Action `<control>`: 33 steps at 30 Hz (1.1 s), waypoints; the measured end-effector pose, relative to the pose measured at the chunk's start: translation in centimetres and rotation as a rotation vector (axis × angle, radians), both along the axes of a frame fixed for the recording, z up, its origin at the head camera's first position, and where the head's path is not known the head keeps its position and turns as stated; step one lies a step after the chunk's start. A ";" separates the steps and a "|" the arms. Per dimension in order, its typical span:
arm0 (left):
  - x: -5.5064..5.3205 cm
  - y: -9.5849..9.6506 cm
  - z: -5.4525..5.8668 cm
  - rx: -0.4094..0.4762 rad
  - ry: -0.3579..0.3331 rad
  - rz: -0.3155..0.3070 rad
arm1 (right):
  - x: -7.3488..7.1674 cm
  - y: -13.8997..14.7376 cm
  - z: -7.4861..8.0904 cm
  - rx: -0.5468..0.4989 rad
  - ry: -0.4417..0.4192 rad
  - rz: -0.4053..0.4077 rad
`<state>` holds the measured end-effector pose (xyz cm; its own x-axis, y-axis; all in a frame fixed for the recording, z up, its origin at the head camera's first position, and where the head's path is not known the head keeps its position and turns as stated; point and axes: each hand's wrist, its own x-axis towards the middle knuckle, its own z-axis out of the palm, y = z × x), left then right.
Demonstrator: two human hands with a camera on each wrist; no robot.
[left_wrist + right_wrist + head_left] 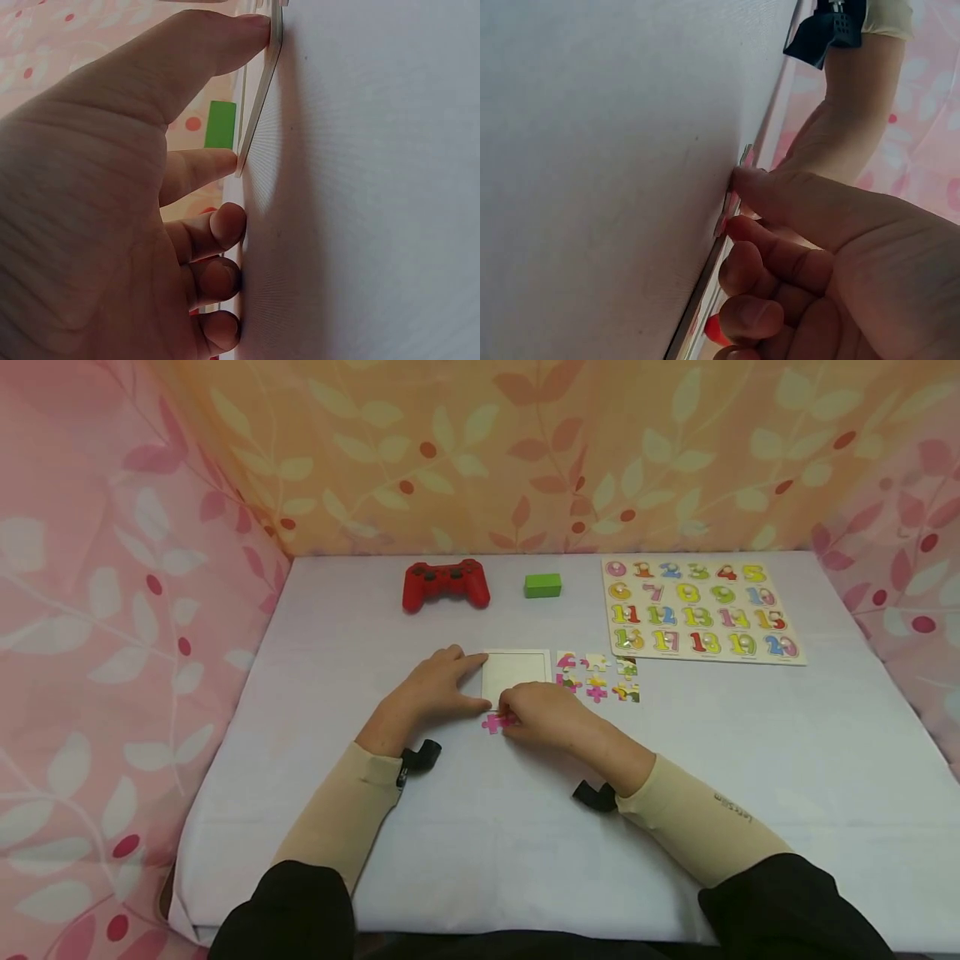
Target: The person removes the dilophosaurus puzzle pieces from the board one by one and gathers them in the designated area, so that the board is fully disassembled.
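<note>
A shallow white puzzle tray (516, 670) lies mid-table, its inside bare where it shows. My left hand (435, 687) touches the tray's left side, index finger at the far corner and thumb at the near one. The other left fingers rest on the cloth in the left wrist view. My right hand (546, 714) pinches a pink jigsaw piece (492, 723) between thumb and index finger, just off the tray's near edge. In the right wrist view the piece (731, 201) shows edge-on, low over the table, and the fingers partly hide it.
Several loose jigsaw pieces (597, 692) lie right of the tray. A wooden number board (705, 652) is behind them at the right. A green block (542, 586) and a red game controller (446, 583) sit toward the back, before a patterned curtain (480, 460).
</note>
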<state>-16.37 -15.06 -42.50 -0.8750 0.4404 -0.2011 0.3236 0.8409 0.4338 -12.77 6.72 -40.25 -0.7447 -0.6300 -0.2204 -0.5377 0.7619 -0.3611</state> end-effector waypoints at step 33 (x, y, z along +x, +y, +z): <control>-0.2 0.1 -0.1 -0.032 -0.005 -0.003 | 0.7 1.9 0.0 0.014 0.092 0.053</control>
